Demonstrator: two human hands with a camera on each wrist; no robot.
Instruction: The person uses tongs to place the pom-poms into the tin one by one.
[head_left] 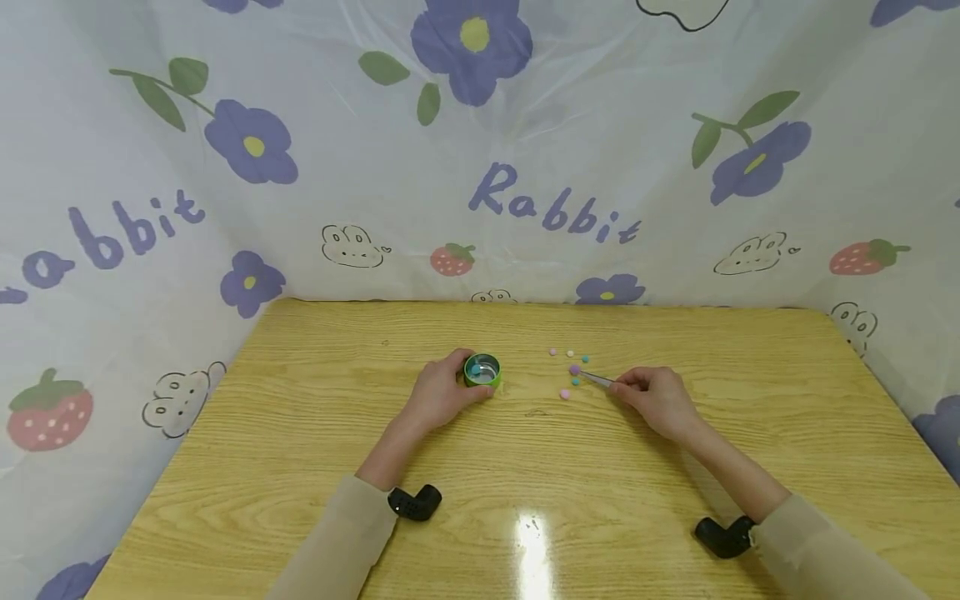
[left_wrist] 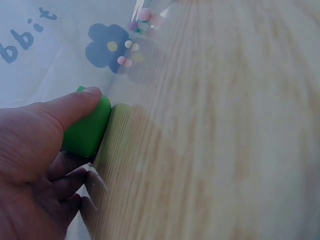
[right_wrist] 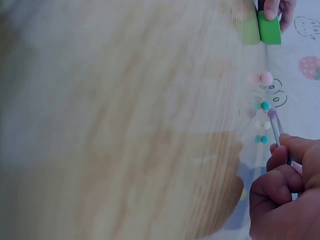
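Purple ball [head_left: 575,369], in the head view, is at the tips of the tweezers [head_left: 597,380], which the right hand [head_left: 660,402] pinches; the left hand [head_left: 438,394] grips the tin [head_left: 497,372]. One blue ball [head_left: 476,369] lies inside and five loose balls [head_left: 565,394] lie on the table [head_left: 480,467], so the work seems barely begun. In the left wrist view, the thumb lies against the tin. In the right wrist view, the tweezers touch the ball; whether it is lifted, I cannot tell

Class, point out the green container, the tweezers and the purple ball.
Green container [left_wrist: 91,131]: left wrist view, outer wall.
Tweezers [head_left: 599,379]: head view, metal prongs.
Purple ball [head_left: 574,369]: head view, its middle.
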